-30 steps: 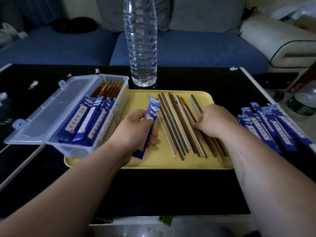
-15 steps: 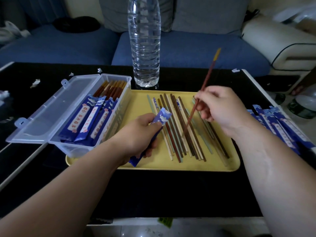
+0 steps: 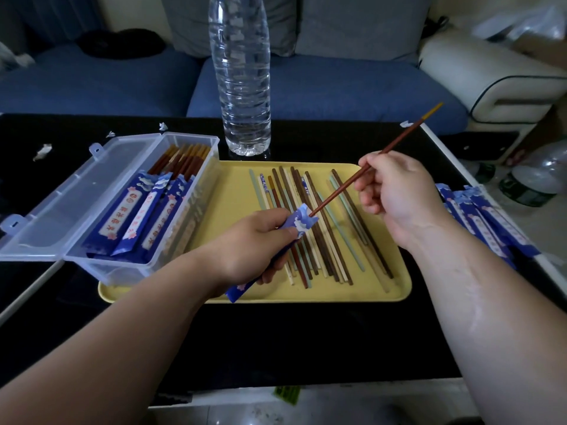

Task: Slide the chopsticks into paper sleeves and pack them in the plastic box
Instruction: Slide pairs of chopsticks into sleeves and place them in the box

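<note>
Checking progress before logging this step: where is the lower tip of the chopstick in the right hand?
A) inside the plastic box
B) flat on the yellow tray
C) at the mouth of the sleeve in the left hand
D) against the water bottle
C: the chopstick in the right hand slants down to the open top of the blue sleeve that the left hand holds.

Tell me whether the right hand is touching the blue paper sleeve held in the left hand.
Apart. In the head view, the right hand grips only the chopstick; yellow tray shows between it and the paper sleeve.
</note>
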